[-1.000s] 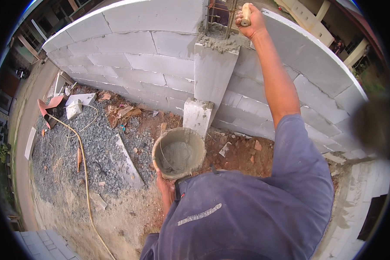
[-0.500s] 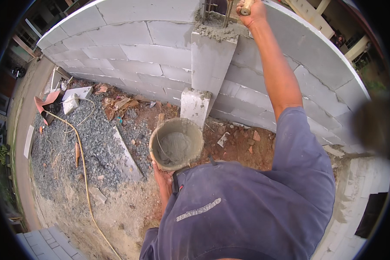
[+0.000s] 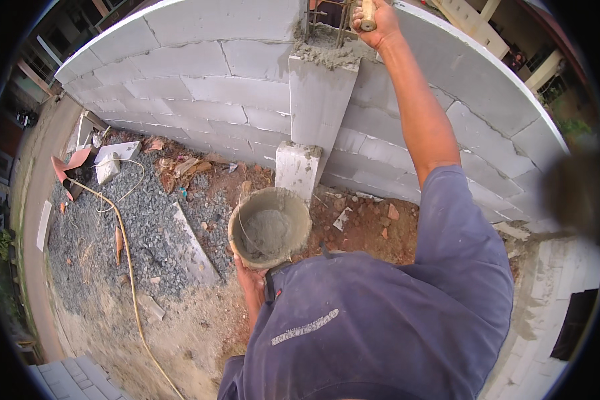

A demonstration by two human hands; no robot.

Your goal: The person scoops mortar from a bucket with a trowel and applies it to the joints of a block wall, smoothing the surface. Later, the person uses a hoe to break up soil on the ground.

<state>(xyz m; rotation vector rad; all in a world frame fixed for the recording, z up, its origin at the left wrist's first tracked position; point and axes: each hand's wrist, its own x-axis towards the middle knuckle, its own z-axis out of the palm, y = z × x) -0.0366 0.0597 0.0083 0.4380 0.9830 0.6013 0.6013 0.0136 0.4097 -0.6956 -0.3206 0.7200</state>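
Note:
My right hand (image 3: 378, 30) is raised at the top of the column, wrapped round a short wooden handle (image 3: 368, 15); what the handle is attached to is hidden. Beside it, rusty rebar (image 3: 343, 27) sticks up out of rough wet mortar (image 3: 323, 52) on the grey block column (image 3: 317, 97). My left hand (image 3: 247, 272) grips the lower left side of a round bucket (image 3: 240, 220), held in front of my body. Grey wet mortar (image 3: 265, 230) lies inside the bucket, along with a thin wire handle. A short white pier (image 3: 293, 170) stands just beyond the bucket.
The block wall (image 3: 207, 93) runs across in front. Gravel (image 3: 147, 233), a hose (image 3: 130, 267), a long board (image 3: 197, 243), a shovel-like pink object (image 3: 72, 167) and rubble (image 3: 183, 167) cover the ground. Another person (image 3: 517, 61) is partly visible beyond the wall at upper right.
The view has shifted slightly. My right hand stays at the column top with the handle, moving only a little, and my left hand still holds the bucket, which has barely moved.

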